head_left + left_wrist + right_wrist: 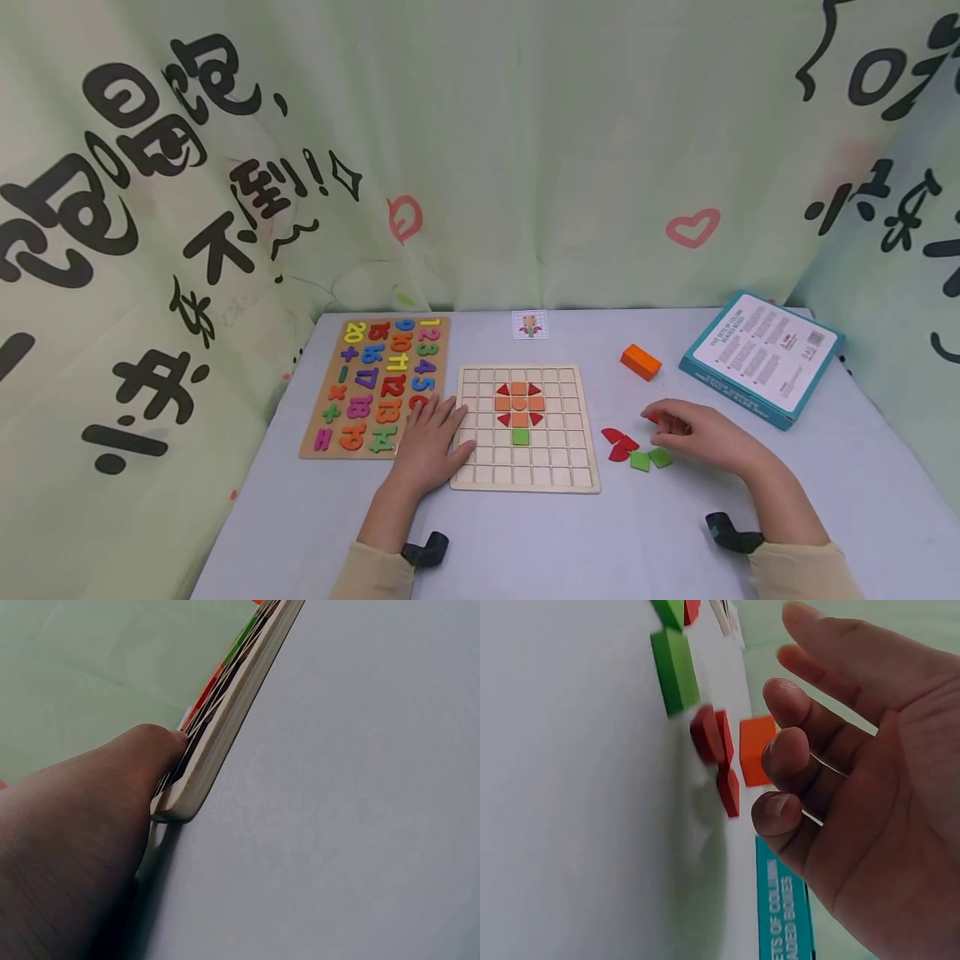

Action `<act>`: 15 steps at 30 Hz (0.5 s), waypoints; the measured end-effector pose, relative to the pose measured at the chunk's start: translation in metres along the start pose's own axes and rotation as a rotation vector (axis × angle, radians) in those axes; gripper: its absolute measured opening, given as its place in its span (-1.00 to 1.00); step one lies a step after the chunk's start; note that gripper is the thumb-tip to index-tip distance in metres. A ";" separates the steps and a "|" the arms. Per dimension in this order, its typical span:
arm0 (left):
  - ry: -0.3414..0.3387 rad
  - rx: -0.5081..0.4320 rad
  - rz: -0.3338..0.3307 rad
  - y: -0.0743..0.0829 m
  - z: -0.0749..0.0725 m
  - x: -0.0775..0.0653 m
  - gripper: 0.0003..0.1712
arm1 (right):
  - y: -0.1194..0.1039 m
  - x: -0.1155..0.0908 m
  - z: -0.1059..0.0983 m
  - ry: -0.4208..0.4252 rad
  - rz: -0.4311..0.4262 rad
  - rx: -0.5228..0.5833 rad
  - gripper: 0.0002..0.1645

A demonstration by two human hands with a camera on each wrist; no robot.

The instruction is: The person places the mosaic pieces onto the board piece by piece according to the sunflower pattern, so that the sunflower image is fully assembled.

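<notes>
My left hand (429, 442) lies with spread fingers across the left edge of a wooden grid board (551, 477), its thumb on the board. In the left wrist view the thumb rests at the board's corner (180, 802). Orange squares, red triangles and one green square (521, 437) form a flower-like pattern in the grid. My right hand (701, 432) hovers above the table at the right, fingers loosely bent and holding nothing in the right wrist view. Beneath and beside it lie several red pieces (707, 735) and green pieces (676, 671).
A number board (315, 437) with coloured numerals lies left of the grid board. Behind stands a small picture card (530, 325). An orange block (641, 362) and a teal box (765, 358) sit at the back right. A printed curtain (480, 167) hangs behind the table.
</notes>
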State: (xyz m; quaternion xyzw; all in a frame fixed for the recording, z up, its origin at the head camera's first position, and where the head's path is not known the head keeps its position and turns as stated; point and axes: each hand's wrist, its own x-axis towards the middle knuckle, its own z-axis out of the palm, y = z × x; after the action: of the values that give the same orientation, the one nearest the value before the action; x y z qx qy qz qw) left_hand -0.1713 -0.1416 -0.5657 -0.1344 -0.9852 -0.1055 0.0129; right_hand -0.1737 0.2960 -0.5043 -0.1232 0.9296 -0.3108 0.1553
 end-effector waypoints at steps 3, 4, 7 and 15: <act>0.001 -0.004 -0.001 -0.001 0.001 0.000 -0.22 | 0.010 -0.005 -0.002 -0.012 0.003 0.010 -0.47; 0.002 -0.006 0.000 -0.001 0.001 0.000 -0.22 | 0.012 -0.006 -0.003 -0.021 0.006 0.011 -0.48; 0.005 -0.009 0.002 -0.001 0.001 0.000 -0.22 | 0.018 -0.009 -0.003 -0.063 0.016 0.017 -0.53; 0.012 -0.008 0.003 -0.001 0.003 0.000 -0.22 | 0.022 -0.009 0.003 -0.126 0.027 -0.005 -0.58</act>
State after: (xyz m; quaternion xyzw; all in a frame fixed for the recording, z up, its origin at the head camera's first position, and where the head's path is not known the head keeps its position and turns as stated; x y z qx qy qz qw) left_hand -0.1712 -0.1423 -0.5688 -0.1355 -0.9845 -0.1100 0.0185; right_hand -0.1668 0.3142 -0.5185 -0.1304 0.9203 -0.2979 0.2176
